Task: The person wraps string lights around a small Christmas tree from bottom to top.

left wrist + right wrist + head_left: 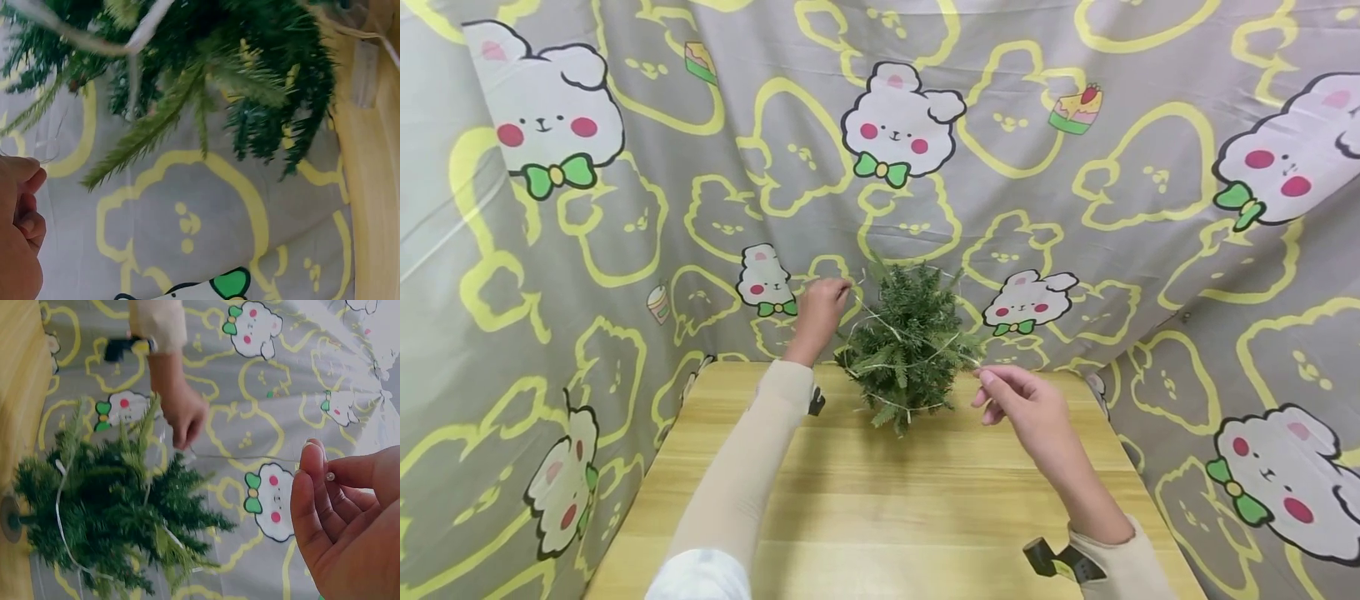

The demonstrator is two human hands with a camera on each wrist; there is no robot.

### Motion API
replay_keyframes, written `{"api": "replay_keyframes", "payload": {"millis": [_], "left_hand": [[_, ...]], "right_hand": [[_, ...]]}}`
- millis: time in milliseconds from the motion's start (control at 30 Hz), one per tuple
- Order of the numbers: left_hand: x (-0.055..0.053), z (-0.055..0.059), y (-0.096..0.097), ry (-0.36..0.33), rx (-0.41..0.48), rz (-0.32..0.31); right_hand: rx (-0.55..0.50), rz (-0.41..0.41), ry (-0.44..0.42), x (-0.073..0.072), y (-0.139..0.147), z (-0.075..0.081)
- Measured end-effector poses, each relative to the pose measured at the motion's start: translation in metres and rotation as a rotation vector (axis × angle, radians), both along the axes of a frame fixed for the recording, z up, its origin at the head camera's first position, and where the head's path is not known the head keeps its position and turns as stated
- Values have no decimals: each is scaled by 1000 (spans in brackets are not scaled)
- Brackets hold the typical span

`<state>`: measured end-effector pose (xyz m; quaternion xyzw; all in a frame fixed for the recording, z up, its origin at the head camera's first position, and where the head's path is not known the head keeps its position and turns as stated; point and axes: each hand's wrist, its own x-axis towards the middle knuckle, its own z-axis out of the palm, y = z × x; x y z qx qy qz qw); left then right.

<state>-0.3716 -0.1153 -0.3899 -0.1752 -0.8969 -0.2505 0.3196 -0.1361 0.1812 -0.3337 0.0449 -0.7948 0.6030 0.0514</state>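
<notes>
A small artificial Christmas tree (904, 329) stands upright near the back of the table, with a string of lights (58, 509) wound around its branches. My left hand (822, 312) is at the tree's upper left, pinching the light string's thin wire between thumb and fingers. In the left wrist view, that hand (22, 231) shows at the left edge beside the branches. My right hand (1028, 410), to the right of the tree, pinches another stretch of wire (250, 457). A tiny clear bulb (330, 477) shows by its thumb and fingertips. The wire runs taut between both hands in the right wrist view.
The wooden table (880, 517) reaches forward to a grey patterned curtain (1000, 225), which hangs close behind the tree and along both sides. A round dark base (10, 519) supports the tree. Each wrist wears a black strap mount (1063, 562).
</notes>
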Motion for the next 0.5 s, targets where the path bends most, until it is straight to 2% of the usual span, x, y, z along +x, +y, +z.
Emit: {"api": "replay_keyframes", "payload": {"millis": [167, 267, 400, 500], "left_hand": [[20, -10, 4, -6, -4, -30], [30, -15, 7, 25, -12, -60], [38, -21, 10, 94, -39, -78], [40, -25, 10, 119, -48, -79]], "right_hand": [[2, -32, 33, -7, 15, 3], [4, -61, 46, -14, 24, 7], [-25, -83, 67, -25, 38, 14], [-83, -85, 92, -35, 48, 19]]}}
